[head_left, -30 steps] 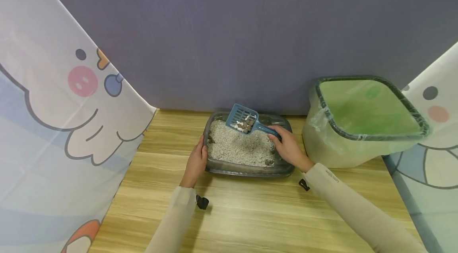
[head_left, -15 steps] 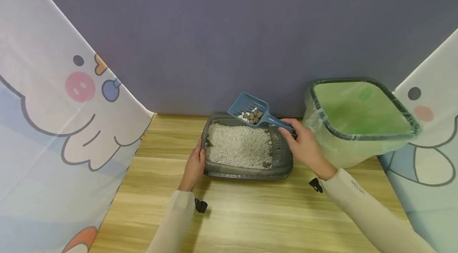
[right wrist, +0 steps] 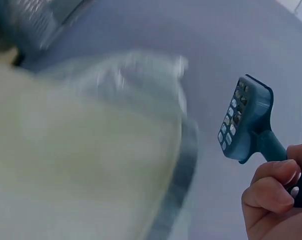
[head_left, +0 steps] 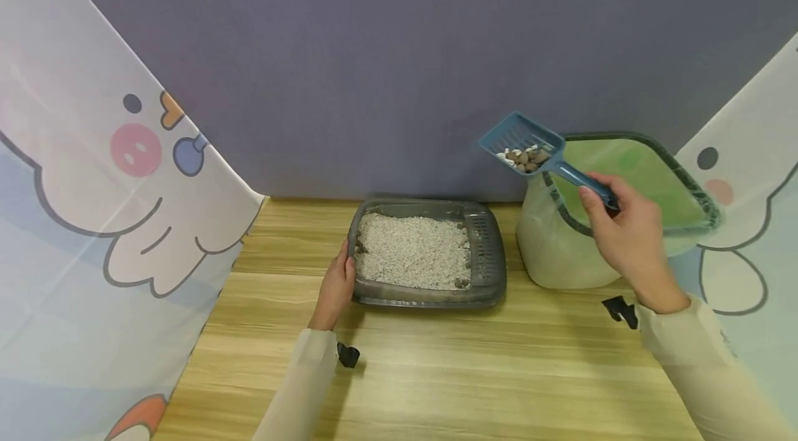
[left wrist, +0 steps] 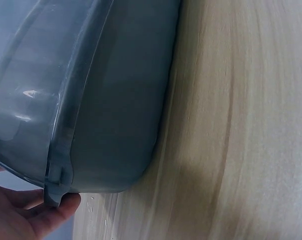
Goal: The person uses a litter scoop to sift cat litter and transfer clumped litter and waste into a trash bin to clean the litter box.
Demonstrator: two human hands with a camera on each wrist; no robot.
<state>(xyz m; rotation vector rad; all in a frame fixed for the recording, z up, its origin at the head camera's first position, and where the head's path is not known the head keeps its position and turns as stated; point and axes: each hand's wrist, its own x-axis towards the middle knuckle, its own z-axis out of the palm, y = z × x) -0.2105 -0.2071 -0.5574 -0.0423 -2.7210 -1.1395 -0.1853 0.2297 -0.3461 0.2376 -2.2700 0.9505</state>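
My right hand (head_left: 631, 237) grips the handle of a blue slotted litter scoop (head_left: 559, 157), raised at the left rim of the bin. Brown clumps and white bits (head_left: 525, 158) lie in its head. In the right wrist view, fingers curl round the scoop's (right wrist: 258, 120) handle while its head stands over the blurred bin edge. My left hand (head_left: 335, 285) holds the left side of a grey litter box (head_left: 424, 297) on the table. Up close in the left wrist view, the fingers (left wrist: 60, 212) pinch the rim of the box. Pale litter (head_left: 414, 250) fills most of it, with a few dark clumps along the edges.
To the right of the box stands a tall bin (head_left: 551, 261) with a dark rim and a clear plastic liner, green inside. A grey wall (head_left: 374, 67) rises behind the wooden table (head_left: 467, 372). Cartoon-printed panels (head_left: 81, 205) flank both sides.
My right hand has carried the loaded scoop up and to the right, from over the litter box to the bin's left rim. My left hand stays on the box.
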